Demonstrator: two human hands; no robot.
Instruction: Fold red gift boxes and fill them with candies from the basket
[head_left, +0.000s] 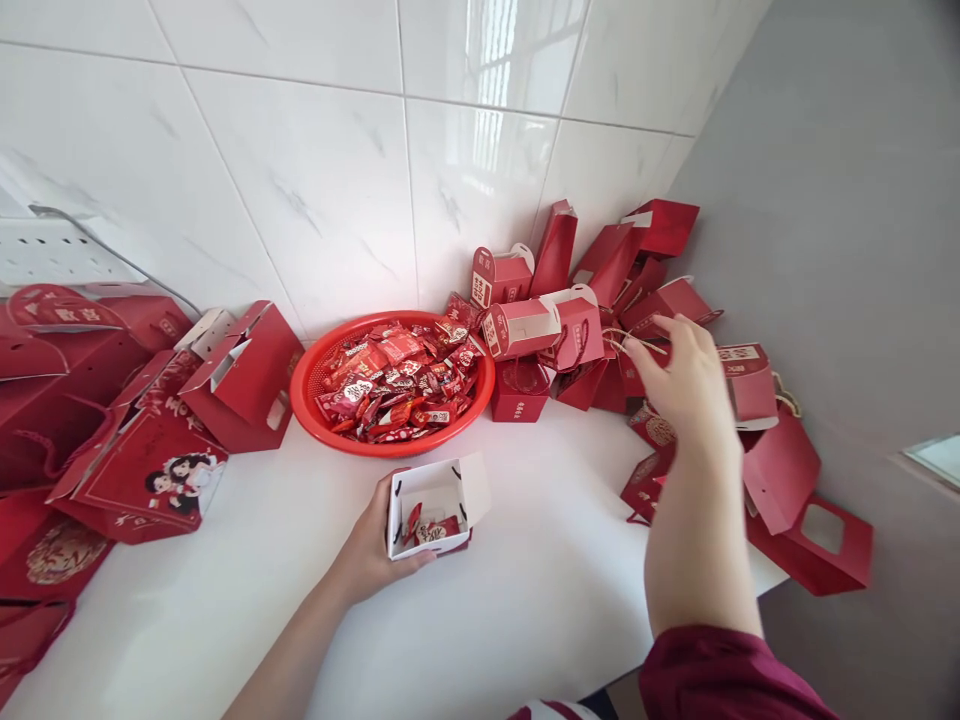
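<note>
My left hand [373, 553] is wrapped round a small open red gift box [435, 508] with a white inside, standing on the white table [525, 610]; a few red wrapped sweets lie in it. Behind it stands a red plastic basket [309, 382] full of red wrapped sweets [397, 378]. My right hand [686, 385] reaches out to the pile of small red boxes [577, 330] at the back right, its fingers closed around a thin gold cord [626, 340] beside one box.
Larger red gift bags [150, 440] lie in a heap at the left, one printed with a couple. More red boxes [795, 500] spill over the table's right edge by the grey wall. White marble tiles back the table.
</note>
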